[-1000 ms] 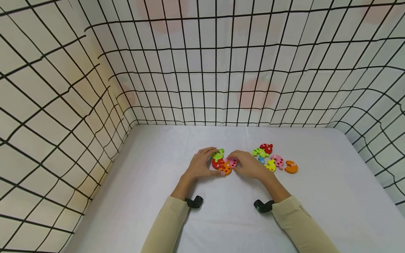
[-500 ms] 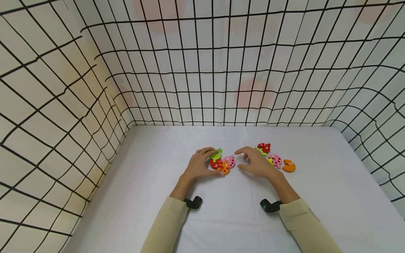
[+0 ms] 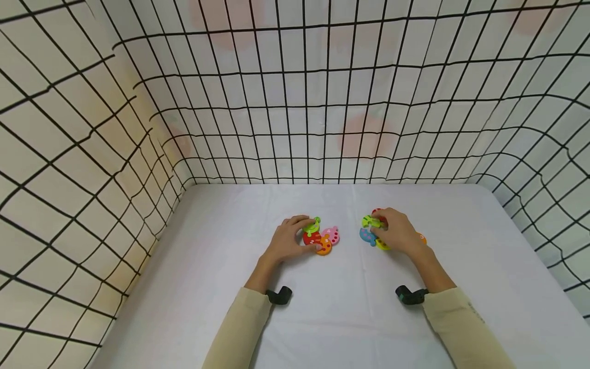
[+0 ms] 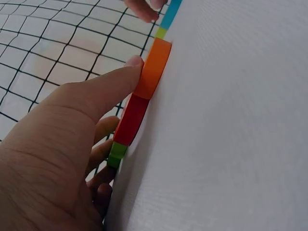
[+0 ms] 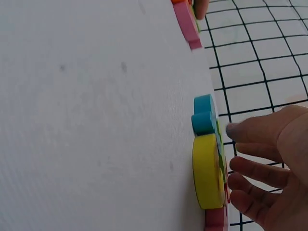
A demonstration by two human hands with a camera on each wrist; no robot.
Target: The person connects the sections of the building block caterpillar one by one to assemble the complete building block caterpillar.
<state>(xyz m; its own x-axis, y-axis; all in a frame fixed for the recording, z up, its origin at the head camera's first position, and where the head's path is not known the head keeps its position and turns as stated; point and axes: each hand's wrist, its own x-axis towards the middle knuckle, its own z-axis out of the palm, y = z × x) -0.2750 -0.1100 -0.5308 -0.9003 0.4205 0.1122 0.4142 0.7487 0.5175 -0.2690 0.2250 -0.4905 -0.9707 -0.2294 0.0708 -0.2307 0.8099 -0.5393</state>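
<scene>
My left hand (image 3: 286, 241) holds a small joined row of caterpillar puzzle pieces on the white surface: a green head (image 3: 313, 226), a red piece (image 3: 311, 238) marked 2, an orange piece (image 3: 325, 247) marked 3 and a pink spotted piece (image 3: 331, 234). In the left wrist view its thumb presses the edge of the orange piece (image 4: 154, 70). My right hand (image 3: 397, 231) hovers over the loose pieces, its fingertips at a green striped piece (image 3: 367, 222). In the right wrist view the fingers are spread beside a blue piece (image 5: 204, 118) and a yellow piece (image 5: 207, 171), apparently gripping neither.
A red piece (image 3: 378, 211) and an orange piece (image 3: 422, 238) show partly from behind the right hand; the loose pink one is hidden in the head view. White walls with black grid netting (image 3: 322, 133) enclose the back and sides of the white table (image 3: 332, 307).
My right hand has let go of the pink spotted piece beside the orange one and moved right to the loose pieces. The left hand stays around the joined pieces.
</scene>
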